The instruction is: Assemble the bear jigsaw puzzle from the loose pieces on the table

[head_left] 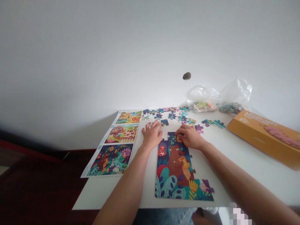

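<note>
A partly joined jigsaw puzzle lies on the white table, showing a brown bear, a fox and large leaves. At its upper right edge my right hand has its fingers closed on a dark puzzle piece with an orange spot, partly covered by the fingers. My left hand rests above the puzzle's upper left corner, fingers spread and bent. Just beyond its fingertips lies a loose dark blue piece. Whether the left fingertips touch a piece is hidden.
Several loose pieces are scattered at the back near the wall. On the left lies a picture sheet with three scenes. Clear plastic bags of pieces stand at back right, beside an orange box.
</note>
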A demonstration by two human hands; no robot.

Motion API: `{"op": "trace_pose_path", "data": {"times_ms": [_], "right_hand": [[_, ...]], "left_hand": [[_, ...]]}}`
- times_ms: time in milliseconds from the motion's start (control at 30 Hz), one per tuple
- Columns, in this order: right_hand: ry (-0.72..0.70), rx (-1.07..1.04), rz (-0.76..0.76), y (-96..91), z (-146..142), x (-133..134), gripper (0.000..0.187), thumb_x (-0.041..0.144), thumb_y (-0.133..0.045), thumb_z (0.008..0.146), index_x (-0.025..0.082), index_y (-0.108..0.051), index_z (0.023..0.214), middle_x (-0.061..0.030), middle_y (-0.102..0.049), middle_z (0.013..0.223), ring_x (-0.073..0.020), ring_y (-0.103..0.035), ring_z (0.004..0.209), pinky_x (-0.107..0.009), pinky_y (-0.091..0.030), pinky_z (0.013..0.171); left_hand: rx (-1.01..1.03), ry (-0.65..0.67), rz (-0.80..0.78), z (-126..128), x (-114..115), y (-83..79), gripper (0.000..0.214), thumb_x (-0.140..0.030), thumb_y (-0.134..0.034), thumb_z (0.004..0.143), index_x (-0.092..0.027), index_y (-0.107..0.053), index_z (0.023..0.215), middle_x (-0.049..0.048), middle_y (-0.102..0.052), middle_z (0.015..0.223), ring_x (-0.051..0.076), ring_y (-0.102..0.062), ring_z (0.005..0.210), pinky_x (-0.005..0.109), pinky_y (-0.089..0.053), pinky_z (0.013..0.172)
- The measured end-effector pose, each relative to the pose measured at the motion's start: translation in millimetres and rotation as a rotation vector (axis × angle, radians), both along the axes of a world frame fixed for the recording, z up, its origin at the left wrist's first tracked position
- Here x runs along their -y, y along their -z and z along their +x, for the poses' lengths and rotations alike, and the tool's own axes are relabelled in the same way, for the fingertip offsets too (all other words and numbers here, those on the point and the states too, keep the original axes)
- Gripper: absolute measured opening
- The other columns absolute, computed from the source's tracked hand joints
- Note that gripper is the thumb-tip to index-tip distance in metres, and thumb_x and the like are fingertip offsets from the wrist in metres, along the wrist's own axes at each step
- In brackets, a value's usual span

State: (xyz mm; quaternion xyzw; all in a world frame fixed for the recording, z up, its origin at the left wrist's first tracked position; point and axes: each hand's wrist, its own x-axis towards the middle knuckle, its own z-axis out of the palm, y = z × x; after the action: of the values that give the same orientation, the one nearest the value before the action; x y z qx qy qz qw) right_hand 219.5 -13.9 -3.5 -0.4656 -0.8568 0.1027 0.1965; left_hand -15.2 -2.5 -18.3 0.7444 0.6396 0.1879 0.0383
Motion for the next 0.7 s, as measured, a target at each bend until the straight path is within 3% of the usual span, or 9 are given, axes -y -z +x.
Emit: {"op": "trace_pose_path", "data": {"times_ms": [133,300,367,500,700], "right_hand": [[-0.012,-0.009,-0.013,0.3,0.1,-0.4,0.023,0.015,-0.053,0.088,0.025,-0.07,0.099,-0.0055,-0.063,0.1,-0.0212,-0.059,0.096,-0.034,-0.035,0.087],[-0.015,-0.017,-0.032,-0.6,0.9,-0.3,0.025,0.015,-0.053,0.087,0.025,-0.07,0.101,-0.0062,-0.063,0.102,-0.0216,-0.059,0.098,-0.034,-0.036,0.09],[-0.015,-0.02,-0.033,-1.6,0.8,0.2,0.025,0.015,-0.052,0.088,0.025,-0.07,0.102,-0.0063,-0.062,0.102,-0.0214,-0.06,0.098,-0.034,-0.037,0.09],[-0.018,-0.019,-0.029,-3.5,-0.5,1.3,0.025,0.014,-0.052,0.088,0.024,-0.07,0.101,-0.0062,-0.062,0.102,-0.0211,-0.06,0.098,-0.034,-0.038,0.089],[-0.017,-0.011,-0.03,-4.2,-0.9,1.9,0.025,0.015,-0.05,0.089,0.023,-0.069,0.103,-0.007,-0.062,0.103,-0.0212,-0.06,0.097,-0.033,-0.04,0.088]], "left_hand": [[-0.021,0.087,-0.007,1.8,2.0,-1.1,0.041,-0.025,-0.049,0.092,-0.038,-0.057,0.13,-0.0015,-0.05,0.147,0.032,-0.031,0.137,0.064,-0.023,0.108],[0.002,0.013,0.024,0.2,1.1,-3.9,0.033,-0.022,-0.054,0.088,-0.033,-0.067,0.116,0.0016,-0.06,0.133,0.031,-0.041,0.123,0.054,-0.032,0.104],[0.004,0.017,0.034,-0.7,0.7,-3.9,0.041,-0.013,-0.051,0.086,-0.033,-0.066,0.118,0.0003,-0.059,0.135,0.03,-0.04,0.124,0.052,-0.033,0.104],[-0.023,0.155,0.019,-0.5,1.8,-4.5,0.063,0.001,-0.046,0.076,-0.036,-0.063,0.125,-0.0047,-0.054,0.142,0.029,-0.036,0.128,0.052,-0.029,0.106],[-0.034,0.167,0.045,-1.9,1.6,-8.7,0.063,0.004,-0.046,0.072,-0.036,-0.071,0.113,-0.0019,-0.065,0.124,0.026,-0.043,0.117,0.047,-0.035,0.098]]}}
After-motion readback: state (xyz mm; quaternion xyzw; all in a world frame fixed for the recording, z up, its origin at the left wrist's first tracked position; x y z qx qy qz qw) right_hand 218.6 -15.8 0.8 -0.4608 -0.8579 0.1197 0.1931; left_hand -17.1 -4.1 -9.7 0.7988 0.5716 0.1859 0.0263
